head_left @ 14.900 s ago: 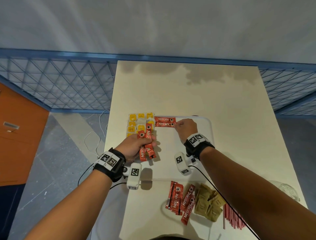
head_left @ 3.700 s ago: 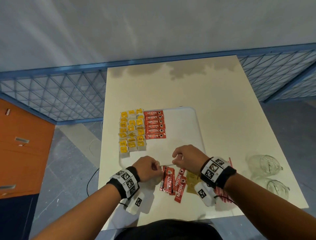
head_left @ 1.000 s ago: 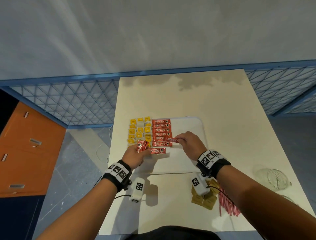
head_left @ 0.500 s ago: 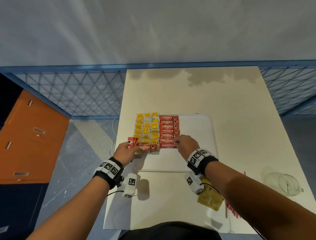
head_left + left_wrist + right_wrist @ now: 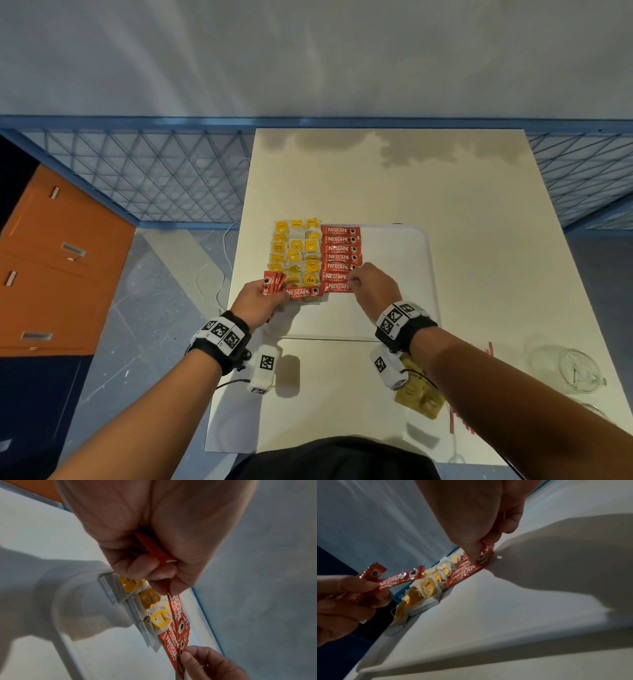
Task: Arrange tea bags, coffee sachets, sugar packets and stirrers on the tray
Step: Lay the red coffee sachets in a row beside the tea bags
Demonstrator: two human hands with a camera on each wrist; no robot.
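Seven sachets [image 5: 340, 257] lie in a column on the tray [image 5: 397, 274], under and just beyond the right hand [image 5: 371, 286]. That hand's fingertips [image 5: 473, 555] press down on the nearest rows of the column; whether they pinch a sachet or only pin it, I cannot tell. Left hand [image 5: 258, 301] is curled round a small bunch of spare sachets [image 5: 272, 282], one of which pokes out toward the right hand over the near edge of the tea bags [image 5: 296, 250].

Tea bags sit in a block between the two hands, touching the sachet column. Sugar packets [image 5: 419, 394] and stirrers [image 5: 471, 387] lie off the tray, beneath the right forearm, near the body.

Risks, as judged:
- Pressing fingertips could drag sideways and skew the column; the foil looks slick, and the rows touch each other.
- The sachet poking from the left hand hangs over the tea bags. A careless pass could snag their strings and pull the block apart.
- The left grip holds several at once; loosening it to release one may drop the rest onto the arranged rows.
- The right forearm passes over the sugar packets and stirrers; its wrist camera hangs low and could sweep them toward the table [image 5: 445, 188] edge.
- A glass [image 5: 579, 371] stands right of the right arm, within reach of a wide elbow swing.
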